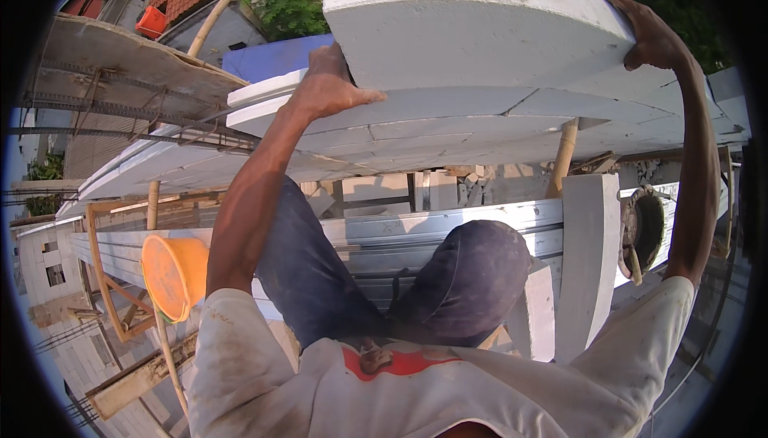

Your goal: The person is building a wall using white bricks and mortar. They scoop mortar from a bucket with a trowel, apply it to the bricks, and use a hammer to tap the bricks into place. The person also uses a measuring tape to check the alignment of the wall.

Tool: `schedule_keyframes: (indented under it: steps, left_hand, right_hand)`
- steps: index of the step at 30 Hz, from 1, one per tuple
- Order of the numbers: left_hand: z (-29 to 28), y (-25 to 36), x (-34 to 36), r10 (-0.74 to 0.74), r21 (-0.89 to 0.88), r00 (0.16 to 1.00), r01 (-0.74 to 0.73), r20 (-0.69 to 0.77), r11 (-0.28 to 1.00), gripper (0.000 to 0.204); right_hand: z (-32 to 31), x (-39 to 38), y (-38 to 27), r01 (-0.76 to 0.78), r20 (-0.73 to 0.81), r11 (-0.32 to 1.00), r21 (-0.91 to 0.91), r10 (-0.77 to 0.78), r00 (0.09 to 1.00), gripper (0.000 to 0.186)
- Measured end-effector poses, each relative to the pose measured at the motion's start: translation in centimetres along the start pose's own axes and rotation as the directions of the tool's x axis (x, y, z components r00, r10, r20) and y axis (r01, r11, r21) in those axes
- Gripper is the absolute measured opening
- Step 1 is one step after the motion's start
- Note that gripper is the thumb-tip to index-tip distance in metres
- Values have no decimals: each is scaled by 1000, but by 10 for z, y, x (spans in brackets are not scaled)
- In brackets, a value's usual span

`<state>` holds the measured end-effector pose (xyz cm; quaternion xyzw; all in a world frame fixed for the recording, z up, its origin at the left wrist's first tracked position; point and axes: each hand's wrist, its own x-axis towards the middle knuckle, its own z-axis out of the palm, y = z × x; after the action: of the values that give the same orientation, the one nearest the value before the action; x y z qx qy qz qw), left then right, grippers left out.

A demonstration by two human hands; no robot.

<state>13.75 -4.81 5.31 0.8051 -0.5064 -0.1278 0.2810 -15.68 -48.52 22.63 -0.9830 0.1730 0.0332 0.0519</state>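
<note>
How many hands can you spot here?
2: the left hand grips the left end of the white block, the right hand its right end. No others are visible.

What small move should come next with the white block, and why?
Probably settle the white block gently onto the wall: its opposite ends are held by the left hand and right hand, and it appears above the wall's joined blocks, though whether they touch is unclear.

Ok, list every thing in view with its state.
Held block, gripped at both ends
Left hand, closed on its left end
Right hand, closed on its right end
Wall, laid in courses
Yellow-orange bucket, stained
Black bucket, open
Trousers, dusty
</note>
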Motion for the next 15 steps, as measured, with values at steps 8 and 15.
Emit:
schedule_keyframes:
  steps: [8,15]
  left_hand:
    - [-6,11,2,-88,-3,996,89,32,996,72]
    - [10,5,-1,-226,69,974,227,-24,971,80]
  right_hand:
    - [14,-1,24,-88,-63,992,-91,82,995,129]
    - [31,-9,-7,-133,-197,978,-162,100,975,107]
